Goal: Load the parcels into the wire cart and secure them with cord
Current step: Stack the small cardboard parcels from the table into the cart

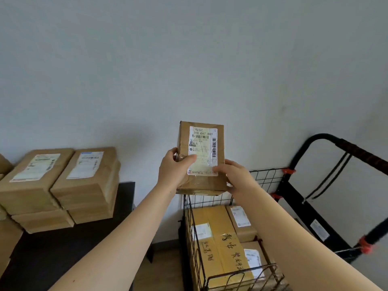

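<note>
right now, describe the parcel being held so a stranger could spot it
Find the black wire cart at lower right. Above its rim, the left hand and right hand hold one brown parcel upright. Unlike the stacked parcels, it is hand-held, label facing the camera.

Parcel stacks (63, 185) on table (123, 198) left of wire cart (190, 227) holding boxes (218, 244)

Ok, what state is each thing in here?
held parcel, lifted above the cart, label facing the camera.
left hand, grips the parcel's left edge.
right hand, grips its lower right corner.
wire cart, partly loaded.
yellow box, lying in the cart.
stacked parcels, on the dark table, not loaded.
cord, hanging loose on the cart, securing nothing.
</note>
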Available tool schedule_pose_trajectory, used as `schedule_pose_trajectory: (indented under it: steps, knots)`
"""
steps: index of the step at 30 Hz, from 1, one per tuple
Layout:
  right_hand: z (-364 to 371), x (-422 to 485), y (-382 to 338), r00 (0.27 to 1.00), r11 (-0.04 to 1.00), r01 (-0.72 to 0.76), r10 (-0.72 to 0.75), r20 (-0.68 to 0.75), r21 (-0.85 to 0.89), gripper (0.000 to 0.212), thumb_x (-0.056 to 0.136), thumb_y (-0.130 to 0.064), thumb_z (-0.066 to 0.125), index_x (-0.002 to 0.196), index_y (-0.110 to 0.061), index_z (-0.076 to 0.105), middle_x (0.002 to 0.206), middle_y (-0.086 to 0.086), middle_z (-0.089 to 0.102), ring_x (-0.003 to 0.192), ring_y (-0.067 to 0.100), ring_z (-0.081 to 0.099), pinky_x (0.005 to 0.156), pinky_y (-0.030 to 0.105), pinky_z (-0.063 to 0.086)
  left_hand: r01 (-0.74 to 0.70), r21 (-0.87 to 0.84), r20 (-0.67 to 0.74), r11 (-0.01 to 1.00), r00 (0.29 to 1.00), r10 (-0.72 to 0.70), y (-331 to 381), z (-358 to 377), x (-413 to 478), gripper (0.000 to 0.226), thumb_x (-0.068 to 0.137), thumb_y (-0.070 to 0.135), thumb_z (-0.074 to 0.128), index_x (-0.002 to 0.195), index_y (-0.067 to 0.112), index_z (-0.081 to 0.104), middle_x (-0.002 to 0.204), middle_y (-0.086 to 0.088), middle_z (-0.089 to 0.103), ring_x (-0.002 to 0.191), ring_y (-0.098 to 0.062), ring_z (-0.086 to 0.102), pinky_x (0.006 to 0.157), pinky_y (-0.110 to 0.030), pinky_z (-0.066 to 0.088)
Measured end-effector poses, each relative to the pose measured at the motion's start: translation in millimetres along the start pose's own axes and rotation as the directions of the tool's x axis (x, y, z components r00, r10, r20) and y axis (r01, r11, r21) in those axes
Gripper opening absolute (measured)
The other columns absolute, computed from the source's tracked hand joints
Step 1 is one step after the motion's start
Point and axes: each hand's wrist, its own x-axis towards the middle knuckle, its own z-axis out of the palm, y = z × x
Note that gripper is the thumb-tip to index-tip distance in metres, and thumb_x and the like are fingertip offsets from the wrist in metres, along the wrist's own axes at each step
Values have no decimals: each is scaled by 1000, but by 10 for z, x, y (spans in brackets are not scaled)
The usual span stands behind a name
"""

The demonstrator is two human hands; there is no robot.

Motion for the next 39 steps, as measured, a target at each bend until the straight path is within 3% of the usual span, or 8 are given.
schedule_pose_trajectory:
  steps: [5, 8, 11, 18, 22, 27, 31, 39]
  knots:
    - [-1022, 71, 85, 997, 999, -39, 39, -60, -3, 30, 86, -11, 65, 114, -17, 59, 102, 6, 68, 95, 20, 63, 93, 40, 52, 46, -11, 82, 999, 996, -45, -61, 980, -209, 37, 85, 27, 66, 118, 24, 51, 107, 10, 58, 91, -10, 59, 64, -16, 47]
    - [-1455, 116, 163, 995, 997, -75, 75, -71, 5, 21, 87, -11, 65, 106, -18, 62, 96, 5, 69, 85, 17, 65, 84, 37, 56, 92, -7, 126, 996, 988, -90, -138, 1386, -292, 38, 84, 28, 67, 118, 24, 50, 100, 13, 58, 81, 0, 57, 65, -18, 46]
    - [-1851, 214, 257, 990, 994, -106, 109, -88, 34, 17, 85, -10, 66, 100, -18, 62, 93, 5, 70, 81, 18, 66, 79, 35, 56, 141, 34, 184, 989, 972, -145, -210, 1758, -291, 38, 83, 29, 68, 117, 25, 51, 100, 13, 60, 87, -4, 59, 70, -21, 46]
    - [-2485, 691, 523, 964, 982, -181, 189, -186, 55, 40, 81, -7, 69, 120, -13, 59, 103, 9, 69, 97, 24, 65, 88, 40, 54, 199, 191, 313, 961, 916, -252, -443, 2474, -4, 31, 84, 25, 67, 110, 24, 51, 100, 11, 58, 92, -9, 56, 79, -26, 45]
    - [-2798, 1093, 542, 944, 974, -217, 227, -240, 66, 46, 81, -6, 69, 124, -13, 56, 107, 10, 68, 98, 24, 65, 82, 37, 55, 228, 218, 371, 949, 880, -297, -591, 2876, 323, 37, 83, 26, 66, 116, 20, 51, 106, 9, 59, 93, -9, 57, 78, -26, 46]
    - [-3103, 1652, 594, 909, 955, -291, 293, -298, 52, 41, 83, -10, 67, 123, -16, 58, 108, 9, 67, 104, 27, 62, 97, 47, 48, 288, 250, 422, 925, 827, -371, -767, 3362, 731, 30, 84, 25, 64, 112, 22, 53, 110, 6, 63, 98, -14, 62, 90, -34, 51]
    - [-3301, 2088, 738, 886, 932, -359, 354, -298, 38, 39, 86, -8, 63, 124, -15, 58, 110, 9, 67, 105, 28, 62, 97, 47, 48, 339, 268, 410, 902, 807, -426, -991, 3704, 1005, 23, 87, 22, 61, 108, 25, 52, 107, 4, 63, 97, -14, 62, 83, -30, 50]
    - [-3788, 3212, 1289, 870, 883, -463, 435, -232, -82, 41, 89, -10, 58, 129, -20, 53, 111, 6, 64, 102, 23, 59, 90, 40, 51, 471, 348, 287, 811, 770, -570, -1846, 4490, 1499, 30, 92, 15, 55, 121, 17, 55, 121, 0, 61, 110, -20, 58, 96, -35, 47]
